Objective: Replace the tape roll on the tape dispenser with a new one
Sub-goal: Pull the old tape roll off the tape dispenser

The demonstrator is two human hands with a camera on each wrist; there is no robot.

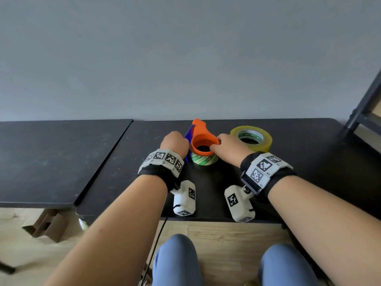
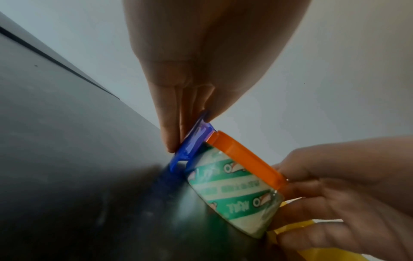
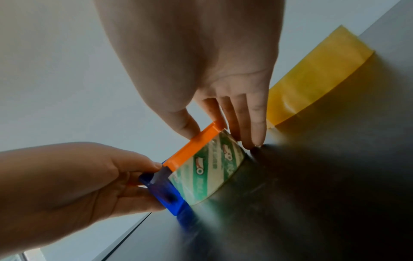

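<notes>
An orange tape dispenser [image 1: 203,141] with a blue cutter arm [image 1: 189,133] lies on the black table [image 1: 206,193], its hub set in a nearly used-up roll with a green and white core [image 1: 204,158]. My left hand [image 1: 175,143] pinches the blue cutter arm [image 2: 192,144] between thumb and fingers. My right hand [image 1: 228,148] grips the orange rim [image 3: 196,144], thumb on top and fingers down beside the green and white roll [image 3: 210,169]. A full yellowish tape roll [image 1: 252,138] lies flat to the right, just beyond my right hand.
A second black tabletop [image 1: 51,159] adjoins on the left, with a seam between. A grey wall [image 1: 185,58] stands right behind the table. A dark metal frame [image 1: 365,108] leans at the far right. My knees [image 1: 177,259] are below the front edge.
</notes>
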